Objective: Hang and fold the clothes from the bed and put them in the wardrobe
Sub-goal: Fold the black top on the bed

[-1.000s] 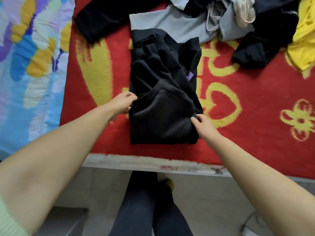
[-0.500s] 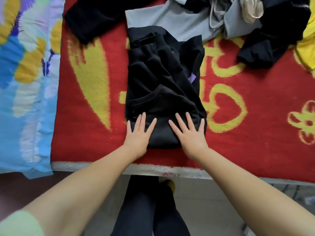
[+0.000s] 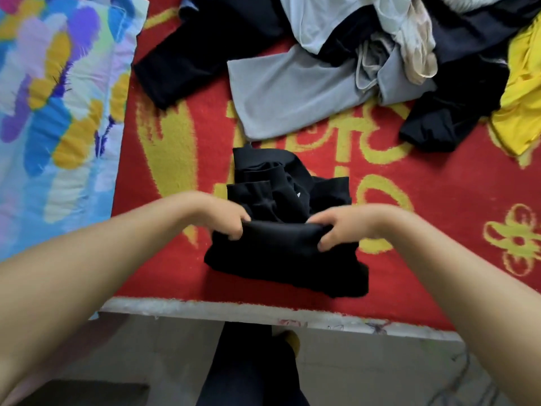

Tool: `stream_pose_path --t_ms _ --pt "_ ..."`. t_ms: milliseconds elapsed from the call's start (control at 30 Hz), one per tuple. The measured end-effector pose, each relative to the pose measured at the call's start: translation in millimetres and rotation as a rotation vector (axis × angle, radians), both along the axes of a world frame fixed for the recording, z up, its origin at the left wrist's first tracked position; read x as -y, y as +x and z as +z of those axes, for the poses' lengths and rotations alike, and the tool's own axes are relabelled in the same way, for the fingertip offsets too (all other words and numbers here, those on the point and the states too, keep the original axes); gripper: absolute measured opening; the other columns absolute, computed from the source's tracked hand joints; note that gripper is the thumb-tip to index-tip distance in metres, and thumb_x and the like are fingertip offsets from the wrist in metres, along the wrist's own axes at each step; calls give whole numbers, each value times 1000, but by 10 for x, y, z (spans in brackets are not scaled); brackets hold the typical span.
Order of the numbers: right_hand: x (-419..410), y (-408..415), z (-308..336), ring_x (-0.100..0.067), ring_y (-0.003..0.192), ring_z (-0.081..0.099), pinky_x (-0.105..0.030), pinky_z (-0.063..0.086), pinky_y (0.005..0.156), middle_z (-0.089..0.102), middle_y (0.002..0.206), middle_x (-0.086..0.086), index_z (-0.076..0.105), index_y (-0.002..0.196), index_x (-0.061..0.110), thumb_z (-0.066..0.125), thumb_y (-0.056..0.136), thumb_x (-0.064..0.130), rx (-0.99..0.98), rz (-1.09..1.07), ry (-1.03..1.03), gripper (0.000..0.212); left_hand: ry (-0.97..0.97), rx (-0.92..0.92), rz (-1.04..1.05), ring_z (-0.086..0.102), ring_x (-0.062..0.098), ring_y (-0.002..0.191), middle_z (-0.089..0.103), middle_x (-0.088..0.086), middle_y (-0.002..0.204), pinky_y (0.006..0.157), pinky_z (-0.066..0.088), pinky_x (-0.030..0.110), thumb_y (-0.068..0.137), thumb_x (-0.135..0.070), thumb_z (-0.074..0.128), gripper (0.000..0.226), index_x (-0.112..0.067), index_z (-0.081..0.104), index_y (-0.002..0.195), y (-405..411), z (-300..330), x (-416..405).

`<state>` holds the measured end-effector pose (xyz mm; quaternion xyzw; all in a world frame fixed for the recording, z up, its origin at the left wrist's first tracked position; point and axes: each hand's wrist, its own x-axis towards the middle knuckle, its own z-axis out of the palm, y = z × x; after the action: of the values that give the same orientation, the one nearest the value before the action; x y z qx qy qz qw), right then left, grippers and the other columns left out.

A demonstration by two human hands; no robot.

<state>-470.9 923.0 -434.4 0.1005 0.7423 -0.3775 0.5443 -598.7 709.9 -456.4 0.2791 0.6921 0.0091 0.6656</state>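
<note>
Black knit garment (image 3: 287, 259), partly folded, lies on the red blanket (image 3: 409, 230) near the front edge of the bed (image 3: 263, 313). Its near part is doubled over into a thick fold held up off the blanket; its far part lies bunched and creased behind the fold, with a small pale tag showing.

Left hand (image 3: 225, 219): fingers curled round the left end of the fold, grip closed on the cloth.

Right hand (image 3: 339, 230): fingers and thumb curled round the right end of the same fold, grip closed on the cloth. Both hands are blurred; single fingers cannot be told apart clearly.

Red blanket: yellow heart and flower patterns, covers the bed under all the clothes.

Pile of unfolded clothes, far side of the bed, apart from the black knit garment:
- grey garment (image 3: 292, 92), spread flat, nearest to the held item;
- black garment (image 3: 205, 45), lying to the left of the grey one;
- white garment (image 3: 336, 22), on top of the heap;
- beige garment (image 3: 418, 51), crumpled, beside the white one;
- dark garment (image 3: 456, 106), at the right of the heap;
- yellow garment (image 3: 521, 98), at the right margin.

Multicoloured quilt (image 3: 58, 112): blue, yellow and purple print, lies along the left side of the red blanket.

Person's dark-trousered legs (image 3: 251, 370) stand on the floor just in front of the bed.
</note>
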Motion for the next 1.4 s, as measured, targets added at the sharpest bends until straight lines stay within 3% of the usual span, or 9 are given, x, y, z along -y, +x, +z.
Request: stream_pose_path --t_ms 100,200,333,467,700,867,1033,1267,1400 --pt "-369 -384 -137 -16 93 63 -32 53 79 65 108 3 59 117 25 59 86 15 -155 -167 235 33 167 -265 280 43 20 68 47 4 72 59 33 27 80 0 45 19 -14 59 78 -508 -152 -316" --pt "-434 -516 -400 -26 111 56 -34 44 93 57 126 -9 51 133 15 50 93 12 -449 -481 512 41 227 -700 456 55 26 100 60 6 107 85 42 35 88 -10 44 30 -18 63 110 -611 -388 -576" --pt "155 -280 -665 -26 141 30 -51 19 116 39 149 -8 37 146 13 40 98 24 -885 -594 707 49 540 -1084 378 30 25 140 38 6 149 114 6 58 96 -31 37 51 -18 37 145 -24 -579 -666" --pt "677 111 -1032 -22 147 -5 -67 -2 110 8 161 -1 10 151 29 29 100 40 -736 -229 799 55 527 -1024 6 1 22 147 4 0 159 113 3 63 97 -45 22 58 -26 19 152 516 -900 -523" --pt "114 306 -1478 -13 137 -37 -71 -5 108 -31 151 19 -25 137 49 3 95 55 -508 -254 813 52 343 -951 44 -24 17 143 -25 -9 155 109 -1 67 92 -57 1 56 -42 -19 142 217 -1416 -299" --pt "46 165 -1284 -26 144 -24 -69 -7 108 -20 159 8 -22 142 40 7 97 52 -454 -225 826 55 271 -879 19 -18 20 146 -18 -3 159 108 -5 68 89 -60 0 62 -41 -18 145 55 -1256 -409" --pt "466 46 -1124 -21 146 -16 -60 -17 108 -10 159 5 -5 149 32 14 98 49 -765 -295 805 57 675 -1120 -36 11 22 147 16 6 159 111 3 65 96 -49 23 62 -23 16 151 205 -1063 -360" --pt "367 -9 -1230 -16 142 -29 -64 -8 110 -23 158 7 -19 147 38 17 99 53 -487 -143 669 62 222 -895 69 -18 15 146 -21 1 158 111 -8 61 90 -62 5 70 -31 -22 146 332 -1198 -271" --pt "428 271 -944 -22 143 -28 -66 -5 109 -23 158 2 -13 150 37 38 91 52 -684 -60 588 80 571 -1033 -79 6 24 148 8 14 160 111 8 64 92 -55 36 74 -20 6 151 392 -926 -103"
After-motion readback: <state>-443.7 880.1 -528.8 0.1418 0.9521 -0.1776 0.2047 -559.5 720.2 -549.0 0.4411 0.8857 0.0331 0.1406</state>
